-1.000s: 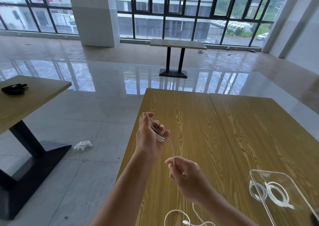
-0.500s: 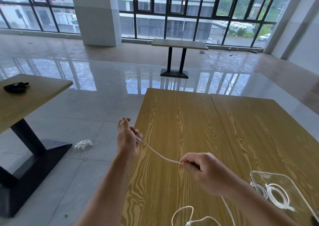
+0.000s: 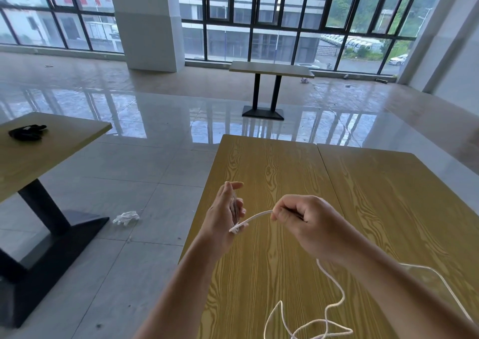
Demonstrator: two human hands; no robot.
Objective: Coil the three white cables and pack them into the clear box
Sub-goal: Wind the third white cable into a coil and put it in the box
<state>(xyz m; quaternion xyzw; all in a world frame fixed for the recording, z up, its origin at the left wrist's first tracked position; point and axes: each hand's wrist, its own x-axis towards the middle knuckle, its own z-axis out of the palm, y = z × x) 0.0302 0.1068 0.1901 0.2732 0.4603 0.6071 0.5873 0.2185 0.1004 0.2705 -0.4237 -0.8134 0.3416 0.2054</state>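
We are counting one thin white cable (image 3: 259, 217), two bare hands, the left hand (image 3: 225, 215) and the right hand (image 3: 305, 224), one clear plastic box (image 3: 440, 281), three yellow wood-grain tables (image 3: 272, 172), one black bundle (image 3: 27, 132), and one crumpled white scrap (image 3: 126, 217).

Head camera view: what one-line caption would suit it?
Left hand and right hand wind a thin white cable over a yellow wood-grain table.

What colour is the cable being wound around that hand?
White. The cable shows best in the head view, stretched between the left hand and right hand.
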